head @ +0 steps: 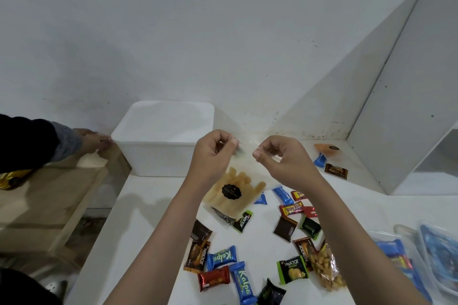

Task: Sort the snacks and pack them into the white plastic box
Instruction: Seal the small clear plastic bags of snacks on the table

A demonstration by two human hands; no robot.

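A plain home room: scuffed white wall [223, 32], white worktop [138, 230], a wooden shelf [49, 195] at left.

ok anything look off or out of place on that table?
Mostly a normal sorting mess. One oddity: an orange packet, a blue candy and a brown sachet lie apart by the far right wall, away from the main scatter. Both hands hold up the clear bag of yellow sticks. No spill visible.
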